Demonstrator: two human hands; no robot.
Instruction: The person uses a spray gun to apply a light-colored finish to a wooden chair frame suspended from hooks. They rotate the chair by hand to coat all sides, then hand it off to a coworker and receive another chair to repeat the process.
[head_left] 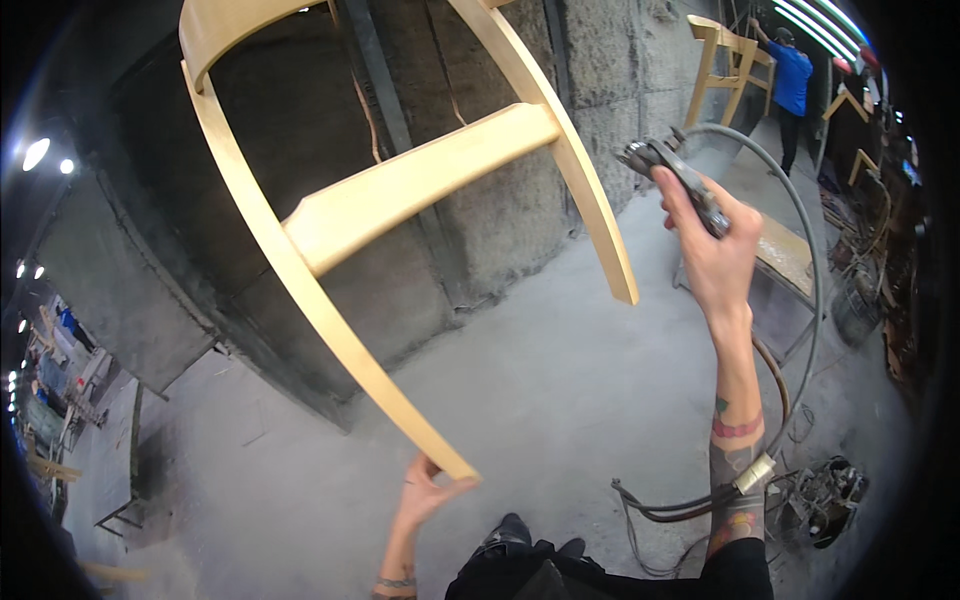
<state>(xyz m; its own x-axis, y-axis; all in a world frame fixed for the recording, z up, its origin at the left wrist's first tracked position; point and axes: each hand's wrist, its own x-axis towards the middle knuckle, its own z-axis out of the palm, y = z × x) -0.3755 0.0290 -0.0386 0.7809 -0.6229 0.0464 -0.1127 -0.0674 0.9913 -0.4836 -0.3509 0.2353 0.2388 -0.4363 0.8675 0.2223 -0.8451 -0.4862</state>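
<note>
Chair frame [425, 182], one, pale wood: raised before the person, legs downward, top cut off by the view (what bears it above is not shown). Handling, by judgement: stiff, fairly light, awkward in its spread, smooth enough to slip, faces easily marked. Best holds: leg ends or broad crosspiece.

Left hand [430, 493]: thumb and fingers closed about one leg's lower end.

Right hand [722, 250]: wrapped round a metal spray gun [690, 182], nozzle end toward the frame; grey hose [814, 230] curving beside the forearm.

Floor [500, 400]: grey, dusty-looking. Wall [605, 90]: grey, stained. Room: tube lights [820, 28]; second wooden frame [702, 75] near a person in blue [793, 80]; dark table [118, 470], left.
</note>
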